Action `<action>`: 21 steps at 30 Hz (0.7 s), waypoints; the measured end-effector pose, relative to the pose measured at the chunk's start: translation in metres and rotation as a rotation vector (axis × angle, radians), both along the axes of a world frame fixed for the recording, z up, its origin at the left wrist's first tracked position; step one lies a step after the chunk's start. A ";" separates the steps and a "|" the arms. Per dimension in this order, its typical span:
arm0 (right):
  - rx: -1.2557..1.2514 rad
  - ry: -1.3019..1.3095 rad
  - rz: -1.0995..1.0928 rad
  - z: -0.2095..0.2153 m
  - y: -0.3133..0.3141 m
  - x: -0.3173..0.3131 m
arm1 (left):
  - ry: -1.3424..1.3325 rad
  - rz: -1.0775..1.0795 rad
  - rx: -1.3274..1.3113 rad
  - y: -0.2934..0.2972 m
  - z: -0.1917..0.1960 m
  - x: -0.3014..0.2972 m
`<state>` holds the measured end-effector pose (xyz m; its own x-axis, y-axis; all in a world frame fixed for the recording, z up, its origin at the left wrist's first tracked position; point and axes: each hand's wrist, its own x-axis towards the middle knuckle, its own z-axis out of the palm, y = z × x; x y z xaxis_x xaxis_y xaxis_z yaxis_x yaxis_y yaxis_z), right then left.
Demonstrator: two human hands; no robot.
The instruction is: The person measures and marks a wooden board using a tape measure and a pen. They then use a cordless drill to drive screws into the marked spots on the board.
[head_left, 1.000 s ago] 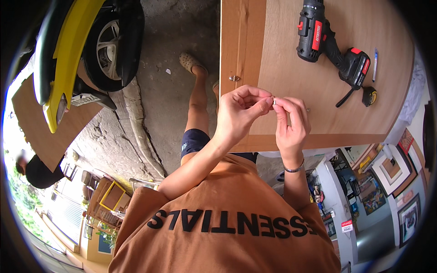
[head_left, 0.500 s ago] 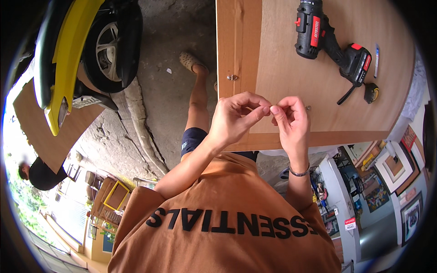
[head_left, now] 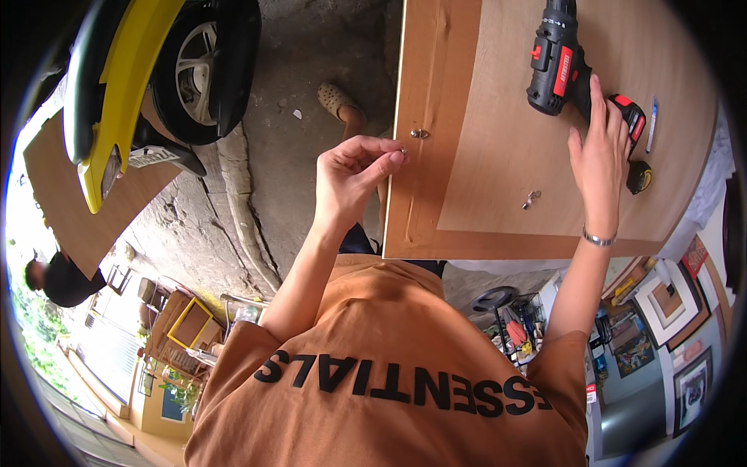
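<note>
"Why that pinch?"
"My left hand (head_left: 352,176) grips a tiny silvery metal piece (head_left: 404,152) between thumb and fingertip, probably because it's so small, over the orange-brown border (head_left: 432,187) of the pale wooden worktop (head_left: 498,132)."
"Your right?"
"Open, my right hand (head_left: 600,148) is over the black-and-red cordless drill (head_left: 554,71)'s handle; I can't tell if they touch."
"Any container?"
"None I can make out; small silvery metal bits (head_left: 531,200) lie loose between my hands."

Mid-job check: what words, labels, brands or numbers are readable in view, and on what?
Wording not copied; placement only:
Brown shirt: large black letters, readable, upside down.
Cordless drill: red label, lettering small and blurred.
Yellow motorbike: plate, too blurred.
Red-and-white sign: partly hidden, too small.
Tape measure: too small.
</note>
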<state>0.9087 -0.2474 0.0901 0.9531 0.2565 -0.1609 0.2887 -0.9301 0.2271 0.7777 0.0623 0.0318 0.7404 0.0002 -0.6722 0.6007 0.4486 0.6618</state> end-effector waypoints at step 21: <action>1.428 0.311 -0.749 0.125 0.064 -0.113 | 0.097 0.001 0.361 -0.031 -0.001 0.022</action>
<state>0.7962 -0.1831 0.2152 0.9041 -0.1195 -0.4103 -0.4273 -0.2678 -0.8635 0.7996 0.0315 0.0305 0.6731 0.2509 -0.6957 0.6681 0.1972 0.7175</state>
